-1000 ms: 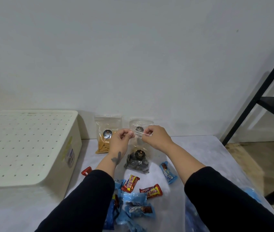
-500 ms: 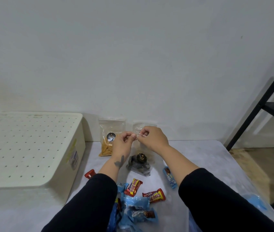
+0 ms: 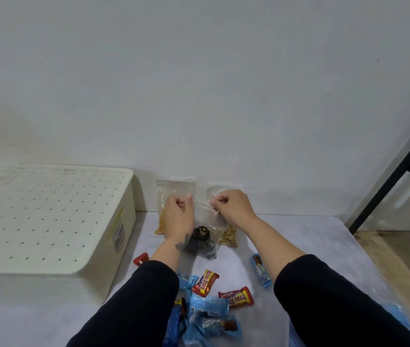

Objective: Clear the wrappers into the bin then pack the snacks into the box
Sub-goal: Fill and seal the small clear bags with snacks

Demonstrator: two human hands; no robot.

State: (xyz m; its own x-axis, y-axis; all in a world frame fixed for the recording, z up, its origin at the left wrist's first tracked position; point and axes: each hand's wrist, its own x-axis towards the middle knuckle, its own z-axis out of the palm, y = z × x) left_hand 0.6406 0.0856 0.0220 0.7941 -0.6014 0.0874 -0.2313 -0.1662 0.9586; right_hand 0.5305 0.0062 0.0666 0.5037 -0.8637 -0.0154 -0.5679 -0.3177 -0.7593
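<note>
I see a table (image 3: 311, 236) with a pale grey cover. To the left of my hands a white box (image 3: 48, 216) with a dotted lid stands on it. Behind my hands two clear bags lean at the wall, one with yellow sticks (image 3: 161, 225), one with pale pieces (image 3: 229, 235). Below my hands a bag of dark snacks (image 3: 202, 242) touches the cover. Near my left wrist lies a small red wrapper (image 3: 140, 259). Between my sleeves lie two red bars (image 3: 205, 283) and a heap of blue packets (image 3: 206, 319). One blue packet (image 3: 260, 270) lies beside my right forearm.
</note>
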